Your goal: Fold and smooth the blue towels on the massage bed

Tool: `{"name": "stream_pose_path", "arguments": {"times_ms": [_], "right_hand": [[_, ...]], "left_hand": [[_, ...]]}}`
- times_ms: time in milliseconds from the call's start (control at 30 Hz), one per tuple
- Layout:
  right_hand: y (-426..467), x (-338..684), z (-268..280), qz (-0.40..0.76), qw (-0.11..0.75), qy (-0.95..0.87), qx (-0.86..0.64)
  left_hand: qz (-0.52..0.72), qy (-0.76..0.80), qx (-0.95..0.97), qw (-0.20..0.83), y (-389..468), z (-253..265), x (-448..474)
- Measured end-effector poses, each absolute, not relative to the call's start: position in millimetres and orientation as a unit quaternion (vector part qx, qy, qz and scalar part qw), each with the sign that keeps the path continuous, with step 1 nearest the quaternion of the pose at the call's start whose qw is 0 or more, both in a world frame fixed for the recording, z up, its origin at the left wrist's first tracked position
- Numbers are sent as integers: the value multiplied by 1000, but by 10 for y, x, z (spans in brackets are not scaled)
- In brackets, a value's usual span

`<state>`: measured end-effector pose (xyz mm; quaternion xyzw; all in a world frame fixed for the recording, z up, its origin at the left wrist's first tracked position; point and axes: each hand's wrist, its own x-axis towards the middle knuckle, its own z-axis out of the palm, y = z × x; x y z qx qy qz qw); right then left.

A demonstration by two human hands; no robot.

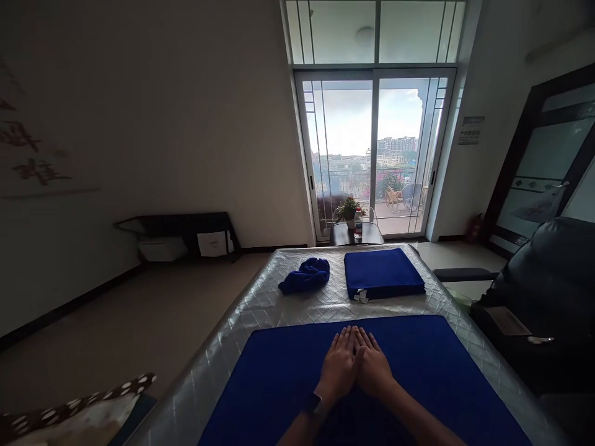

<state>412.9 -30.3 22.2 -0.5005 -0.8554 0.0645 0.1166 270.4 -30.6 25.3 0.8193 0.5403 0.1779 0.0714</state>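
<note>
A blue cloth (288, 371) lies spread flat over the near part of a silvery quilted mattress (251, 303). On its middle rest both of my hands, side by side and touching, fingers stretched out and pointing away from me. My left hand (341, 362) has a dark band at its wrist; my right hand (372, 365) lies against it. Neither holds anything. Beyond the cloth's far edge sits a neatly folded blue cloth (385, 272) with white tags at its near edge. Left of that is a crumpled blue cloth (307, 275).
A small dark table (339, 234) with a potted plant (349, 210) and a bottle (357, 224) stands beyond the mattress, before a sliding glass door (372, 155). A black armchair (534, 279) flanks the right side. A low black shelf (186, 229) stands at the left wall.
</note>
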Motion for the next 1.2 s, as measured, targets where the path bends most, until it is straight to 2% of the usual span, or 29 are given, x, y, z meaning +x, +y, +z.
{"name": "stream_pose_path", "arguments": {"times_ms": [200,400,700,833,1033,1133,1200], "right_hand": [[-306,4138,288,73,111,-850,-509],[-374,4253,404,97,111,-827,-543],[-461,6144,163,26,88,-716,-693],[-483,6663,61,-26,99,-643,-759],[-525,6509,268,-65,81,-620,-778],[-614,6084,443,-109,106,-641,-753],[-699,5614,535,-93,124,-693,-704]], "left_hand": [[153,558,812,76,-322,330,2691],[120,578,806,27,-374,301,2439],[49,724,688,-13,-889,237,618],[57,759,647,-30,-1126,164,249],[68,775,628,-31,-1106,238,265],[88,765,638,-34,-1024,366,472],[110,718,686,-29,-979,441,807]]}}
